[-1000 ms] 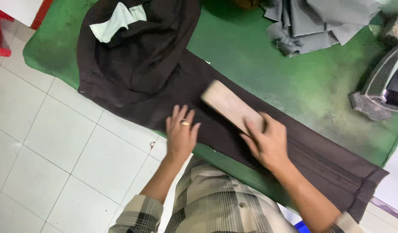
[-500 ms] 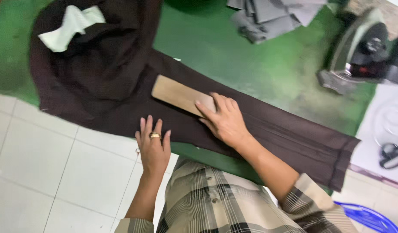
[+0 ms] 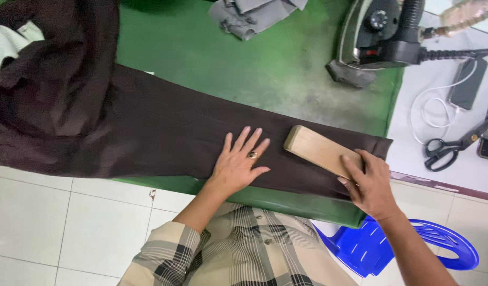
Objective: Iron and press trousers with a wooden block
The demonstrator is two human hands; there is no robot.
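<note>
Dark brown trousers (image 3: 148, 127) lie stretched across a green padded ironing table (image 3: 244, 63). My left hand (image 3: 238, 161), with a ring on one finger, rests flat with spread fingers on the trouser leg. Just to its right, my right hand (image 3: 368, 182) grips the near end of a pale wooden pressing block (image 3: 318, 150) that lies on the leg near its hem. The waist end of the trousers is bunched at the far left, with a white lining patch (image 3: 8, 45) showing.
A steam iron (image 3: 379, 37) stands at the table's back right. Grey folded cloth (image 3: 249, 16) lies at the back. On a white surface to the right are black scissors (image 3: 448, 148) and a phone (image 3: 468, 83) with a cable. A blue plastic stool (image 3: 403, 249) stands below.
The wooden block and my right hand have slid along the leg toward the hem. My left hand has followed, staying flat on the cloth. The view has shifted right.
</note>
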